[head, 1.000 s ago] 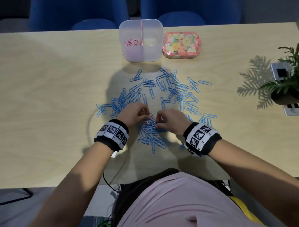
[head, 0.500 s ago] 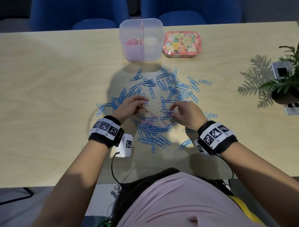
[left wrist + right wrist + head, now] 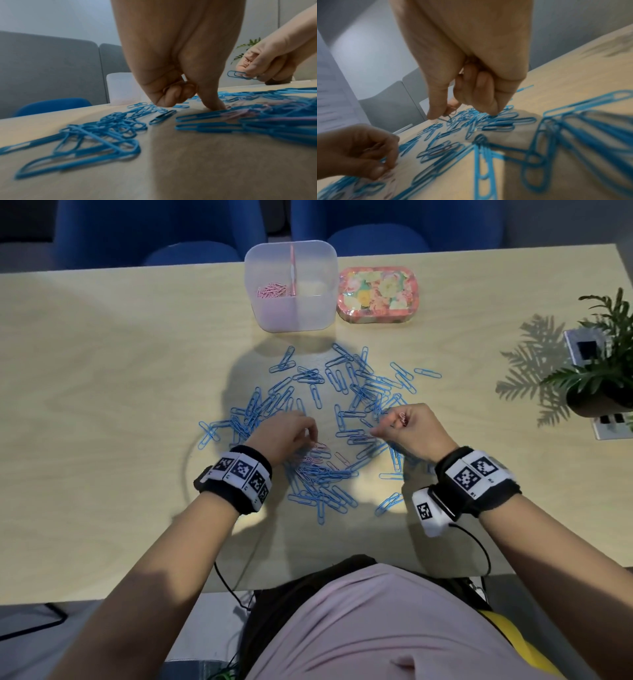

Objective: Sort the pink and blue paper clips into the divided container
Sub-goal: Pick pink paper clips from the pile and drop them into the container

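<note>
On the pale wooden table (image 3: 102, 364), viewed from the head camera, a wide scatter of blue paper clips (image 3: 346, 392) lies between the person and the divided container (image 3: 291, 313). Left of centre, the left hand (image 3: 281, 436) rests at the near part of the scatter, fingers curled downward; the left wrist view shows one fingertip (image 3: 214, 105) touching the table beside a few pink paper clips (image 3: 317, 455) mixed among the blue ones, and whether the hand grips anything cannot be told. Far centre, the translucent container stands upright, its pink partition splitting it into two compartments; a small heap of sorted pink clips (image 3: 272, 291) lies in the left compartment, and nothing can be made out in the right one. Just right of the container lies a floral tin (image 3: 376, 294), near it but apart. Right of centre, the right hand (image 3: 414, 431) is raised over the scatter, its fingers curled round a held pink clip (image 3: 402, 418); the left wrist view also shows a held blue clip (image 3: 240, 74) projecting from its lower fingers. At the far right edge stands a potted plant (image 3: 603, 371).
</note>
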